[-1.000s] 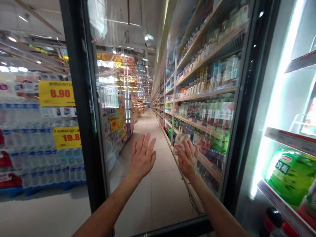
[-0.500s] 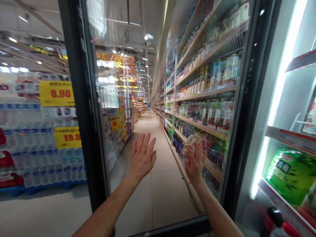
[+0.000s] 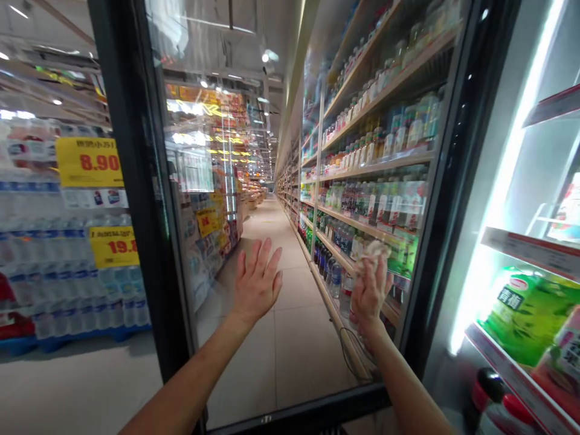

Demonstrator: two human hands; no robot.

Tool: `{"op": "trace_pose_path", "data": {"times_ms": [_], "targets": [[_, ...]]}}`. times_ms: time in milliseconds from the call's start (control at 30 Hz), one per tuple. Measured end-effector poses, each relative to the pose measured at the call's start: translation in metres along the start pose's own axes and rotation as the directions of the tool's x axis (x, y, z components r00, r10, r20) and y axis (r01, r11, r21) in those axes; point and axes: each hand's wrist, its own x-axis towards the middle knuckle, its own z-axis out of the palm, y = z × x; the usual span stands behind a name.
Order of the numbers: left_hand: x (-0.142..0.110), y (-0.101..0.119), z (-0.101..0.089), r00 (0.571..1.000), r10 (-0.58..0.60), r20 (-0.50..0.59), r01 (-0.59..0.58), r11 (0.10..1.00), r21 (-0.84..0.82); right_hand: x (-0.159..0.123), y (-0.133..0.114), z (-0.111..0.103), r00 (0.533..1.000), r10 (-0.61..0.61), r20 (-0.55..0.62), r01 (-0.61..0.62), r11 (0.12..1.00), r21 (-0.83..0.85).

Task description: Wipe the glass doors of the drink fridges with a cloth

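In front of me stands a glass door (image 3: 254, 362) in a black frame, with the aisle visible through its pane. My left hand (image 3: 257, 281) lies flat against the glass left of centre, fingers spread, holding nothing. On the right side of the pane, my right hand (image 3: 370, 293) presses a crumpled pale cloth (image 3: 374, 252) to the glass. The cloth shows above and beside the fingertips; its underside against the glass is hidden.
Lit shelves on the right carry a green packet (image 3: 521, 308) and red-capped bottles (image 3: 516, 411). At left, stacked water bottles (image 3: 67, 244) stand on a blue pallet (image 3: 58, 341) with yellow price signs (image 3: 88, 163). A thin cable (image 3: 347, 356) shows low through the pane.
My right hand and the cloth have slid rightward across the glass. My left hand stays in the same spot on the pane, while the whole view has shifted slightly.
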Motion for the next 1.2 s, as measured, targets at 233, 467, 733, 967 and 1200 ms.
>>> {"op": "trace_pose_path", "data": {"times_ms": [233,467,733,967,1200], "targets": [[-0.001,-0.001,0.002,1.0,-0.003,0.009,0.003,1.0,-0.004,0.0,-0.045,0.006,0.988,-0.147,0.052,0.143,0.987,0.074],[-0.001,-0.001,0.0,1.0,0.007,0.002,-0.007,1.0,0.005,0.014,-0.015,0.005,1.0,0.011,-0.028,-0.01,0.999,0.034],[-0.001,0.0,0.001,1.0,-0.002,-0.005,0.002,1.0,0.006,0.009,-0.073,0.01,0.94,-0.322,0.114,0.305,0.941,0.144],[-0.004,-0.007,-0.007,0.997,0.055,0.051,-0.055,0.998,-0.013,0.053,-0.059,0.017,0.995,0.019,-0.094,-0.015,0.999,0.045],[-0.021,-0.032,-0.032,0.995,0.067,0.079,-0.069,0.997,0.019,0.038,-0.107,0.017,0.876,-0.475,0.088,0.457,0.874,0.164]]}}
